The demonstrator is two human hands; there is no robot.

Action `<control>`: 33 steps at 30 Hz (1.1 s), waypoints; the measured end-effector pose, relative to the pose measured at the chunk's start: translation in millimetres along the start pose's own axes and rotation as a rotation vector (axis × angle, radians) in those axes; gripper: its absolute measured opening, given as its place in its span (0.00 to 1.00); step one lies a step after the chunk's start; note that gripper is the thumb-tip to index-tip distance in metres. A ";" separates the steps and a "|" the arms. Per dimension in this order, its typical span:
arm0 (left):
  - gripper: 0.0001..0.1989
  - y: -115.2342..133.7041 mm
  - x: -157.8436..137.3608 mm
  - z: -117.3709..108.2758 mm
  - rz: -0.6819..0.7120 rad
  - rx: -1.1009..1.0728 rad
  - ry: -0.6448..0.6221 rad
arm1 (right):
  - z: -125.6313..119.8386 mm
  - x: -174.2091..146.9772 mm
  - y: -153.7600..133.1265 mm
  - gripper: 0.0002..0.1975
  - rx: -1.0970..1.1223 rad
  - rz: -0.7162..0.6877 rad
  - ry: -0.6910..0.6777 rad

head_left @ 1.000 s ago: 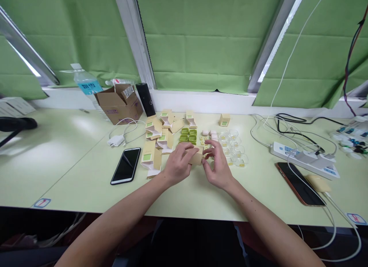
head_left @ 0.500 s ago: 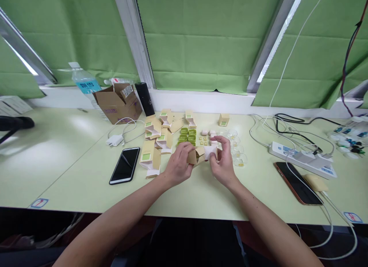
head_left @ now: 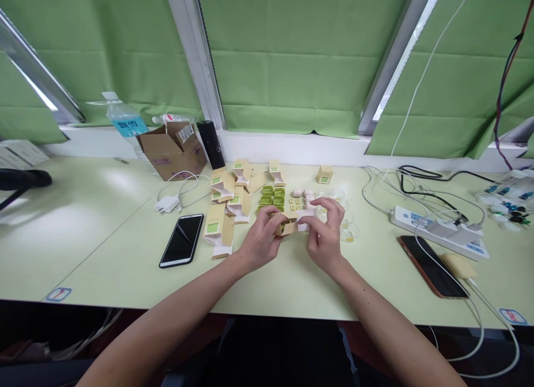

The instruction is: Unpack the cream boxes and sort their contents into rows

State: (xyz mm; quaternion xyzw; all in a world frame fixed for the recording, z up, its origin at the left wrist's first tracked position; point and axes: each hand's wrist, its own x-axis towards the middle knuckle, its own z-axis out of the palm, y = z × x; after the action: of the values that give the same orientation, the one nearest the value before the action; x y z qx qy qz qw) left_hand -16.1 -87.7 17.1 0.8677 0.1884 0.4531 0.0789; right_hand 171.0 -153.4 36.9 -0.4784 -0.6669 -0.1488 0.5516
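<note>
My left hand (head_left: 261, 238) is closed round a small beige cardboard box (head_left: 287, 226), whose opened end faces right. A white inner flap (head_left: 306, 214) sticks out from that end. At the flap is my right hand (head_left: 325, 234), its fingers apart; the index fingertip is against or just in front of the flap, I cannot tell which. Behind the hands stand green tubs (head_left: 273, 196), small yellowish pieces (head_left: 295, 203), pale pink pieces (head_left: 307, 192) and clear plastic cups (head_left: 348, 231). The box's inside is mostly hidden.
Several opened beige boxes (head_left: 219, 228) lie left of the hands; one closed box (head_left: 325, 174) stands at the back. A phone (head_left: 182, 240) lies to the left, another phone (head_left: 431, 267) to the right by a power strip (head_left: 440, 231). A brown carton (head_left: 175, 153) stands back left.
My right thumb and fingers have come off the flap end and spread apart, the index finger now pointing at it. The box has turned slightly in my left hand, which stays in place.
</note>
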 end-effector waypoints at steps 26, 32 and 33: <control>0.33 -2.9 -1.8 3.3 0.138 0.286 0.092 | 3.2 -2.6 -6.3 0.02 0.002 0.086 -0.151; 0.35 0.5 0.5 3.8 0.250 0.363 0.119 | 4.8 -2.1 -9.1 0.06 0.083 0.191 -0.143; 0.35 0.5 0.6 3.7 0.240 0.371 0.117 | 3.9 -1.2 -9.6 0.07 0.118 0.217 -0.139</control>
State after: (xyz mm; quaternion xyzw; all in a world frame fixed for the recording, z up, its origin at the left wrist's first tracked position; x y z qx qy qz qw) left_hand -12.6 -87.7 15.6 0.8558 0.1683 0.4665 -0.1474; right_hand 160.9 -155.9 37.6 -0.5237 -0.6553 -0.0155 0.5441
